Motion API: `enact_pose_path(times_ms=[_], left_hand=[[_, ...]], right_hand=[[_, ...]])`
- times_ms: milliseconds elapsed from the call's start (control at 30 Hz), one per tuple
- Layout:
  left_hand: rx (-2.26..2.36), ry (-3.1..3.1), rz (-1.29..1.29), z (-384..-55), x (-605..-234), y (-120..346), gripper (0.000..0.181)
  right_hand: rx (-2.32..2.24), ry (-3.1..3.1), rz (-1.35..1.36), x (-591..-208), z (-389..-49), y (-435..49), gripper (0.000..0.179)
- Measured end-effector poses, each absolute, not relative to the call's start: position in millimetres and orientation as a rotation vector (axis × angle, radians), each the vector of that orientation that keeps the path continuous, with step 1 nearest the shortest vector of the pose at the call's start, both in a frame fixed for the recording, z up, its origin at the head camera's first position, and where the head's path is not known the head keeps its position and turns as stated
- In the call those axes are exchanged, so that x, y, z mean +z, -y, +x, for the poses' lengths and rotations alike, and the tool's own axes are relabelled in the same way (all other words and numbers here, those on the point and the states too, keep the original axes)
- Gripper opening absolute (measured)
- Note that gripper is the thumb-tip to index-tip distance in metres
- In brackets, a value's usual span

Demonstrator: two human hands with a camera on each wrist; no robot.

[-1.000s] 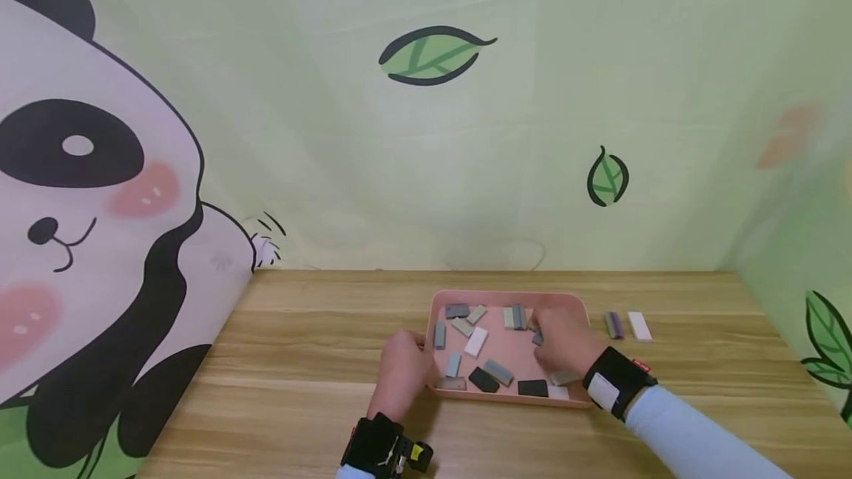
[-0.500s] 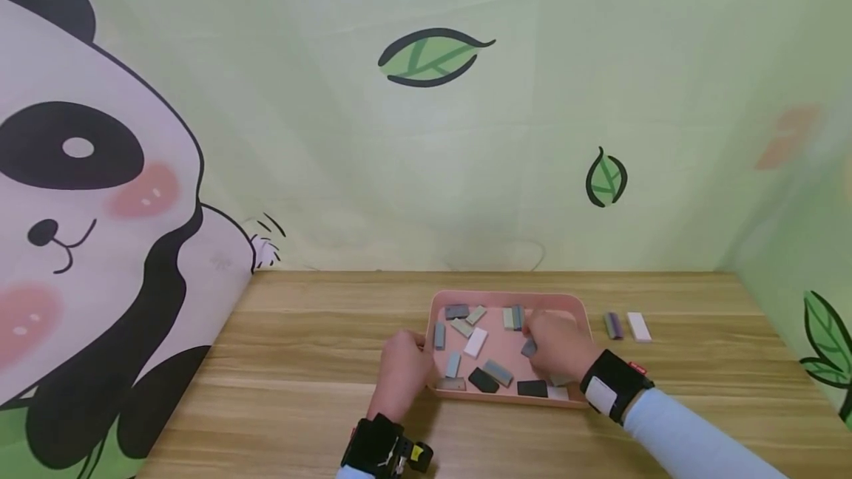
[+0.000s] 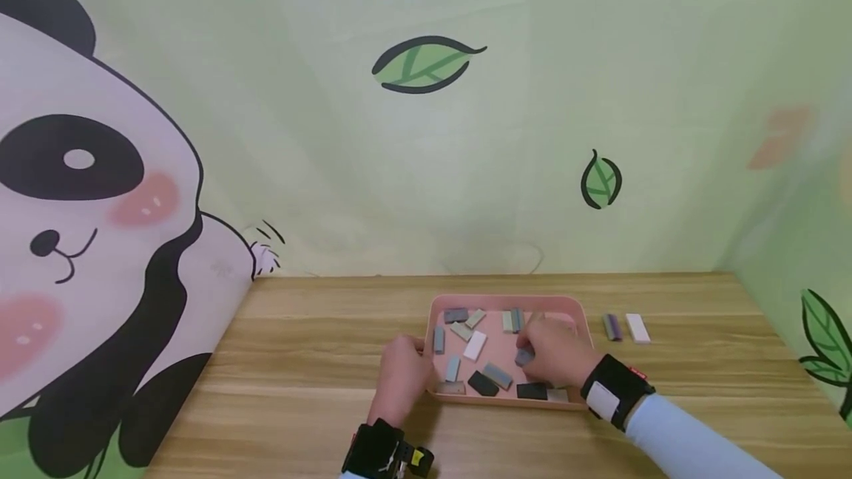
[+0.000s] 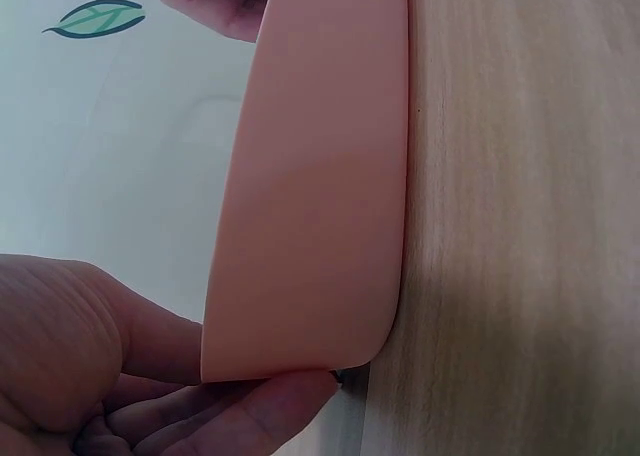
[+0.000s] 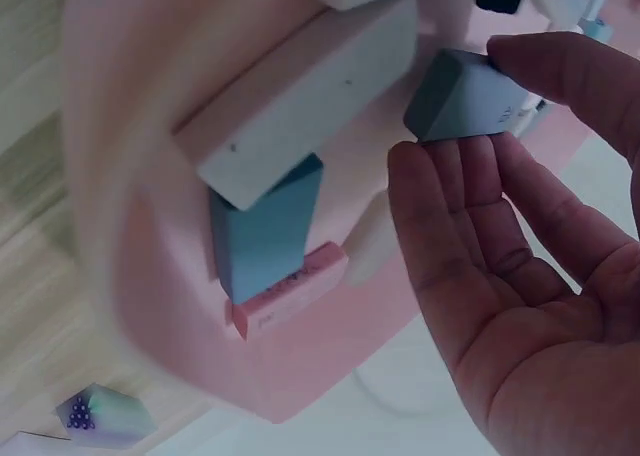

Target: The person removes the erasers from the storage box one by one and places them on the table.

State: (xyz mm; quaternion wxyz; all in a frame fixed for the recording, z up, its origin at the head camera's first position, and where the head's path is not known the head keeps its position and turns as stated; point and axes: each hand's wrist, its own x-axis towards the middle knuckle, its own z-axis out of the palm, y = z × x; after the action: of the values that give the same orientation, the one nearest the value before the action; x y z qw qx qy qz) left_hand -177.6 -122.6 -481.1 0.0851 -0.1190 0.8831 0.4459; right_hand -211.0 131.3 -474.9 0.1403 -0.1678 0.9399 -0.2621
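Observation:
A shallow pink tray of small block-shaped erasers rests on the wooden table. My left hand grips its left side, thumb and fingers on the wall in the left wrist view. Over the right half of the tray, my right hand pinches a blue-grey eraser between thumb and fingertips. Close by in the right wrist view lie a long pale eraser, a teal one and a pink one. The right hand hides part of the tray's contents.
Left in the tray are a white eraser, a black one and several greyish ones. Outside, to the right, a purple-and-green eraser and a white one lie on the table. A printed cloth backdrop stands behind.
My right hand has shifted slightly left and toward me within the tray, carrying the blue-grey eraser. The left hand keeps its hold on the tray. The head view has tilted slightly.

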Motion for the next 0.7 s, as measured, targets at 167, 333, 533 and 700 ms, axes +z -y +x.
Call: enact_pose_path(times_ms=[167,333,533,700], left_hand=[[1.334,-2.636,-0.35,-177.7,-482.6,121.2,0.024],[1.28,-2.697,-0.351,-179.1,-485.2,120.9,0.023],[1.268,-2.697,-0.356,-179.6,-485.2,120.2,0.023],[1.27,-2.685,-0.354,-177.4,-483.8,119.1,0.025]], right_hand=[[-0.818,-2.802,-0.582,-467.0,-211.6,-135.1,0.029],[-0.918,-2.875,-0.653,-456.5,-215.8,-141.8,0.023],[-1.046,-2.804,-0.458,-442.8,-217.6,-156.6,0.032],[-1.076,-2.835,-0.447,-436.8,-218.6,-171.2,0.034]])
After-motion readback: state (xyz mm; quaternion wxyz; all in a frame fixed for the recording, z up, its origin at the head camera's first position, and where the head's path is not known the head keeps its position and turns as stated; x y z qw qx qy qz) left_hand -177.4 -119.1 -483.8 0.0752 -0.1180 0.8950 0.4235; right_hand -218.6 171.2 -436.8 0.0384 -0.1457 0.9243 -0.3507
